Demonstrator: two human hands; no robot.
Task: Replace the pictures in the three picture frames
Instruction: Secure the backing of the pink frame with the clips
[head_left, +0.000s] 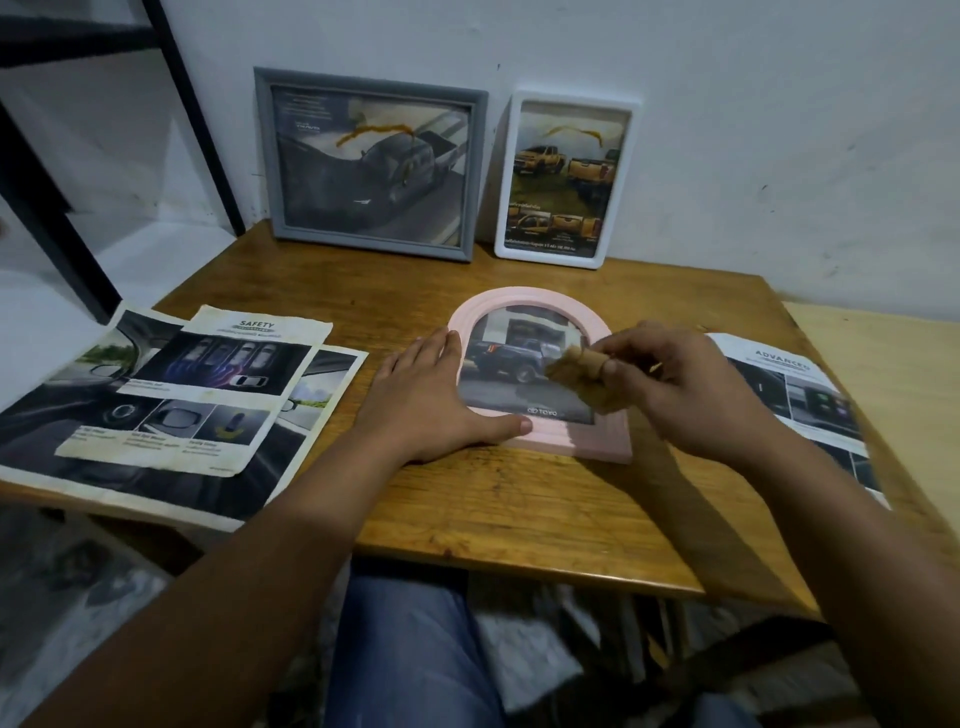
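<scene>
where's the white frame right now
In the head view the white frame stands upright against the wall at the back of the wooden table, just right of the grey frame and behind the pink arched frame.

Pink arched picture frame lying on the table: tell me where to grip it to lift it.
Take the pink arched picture frame by its straight bottom edge, from the near side. It lies flat, and that thick edge faces the person; the left hand already rests on its left rim.
</scene>
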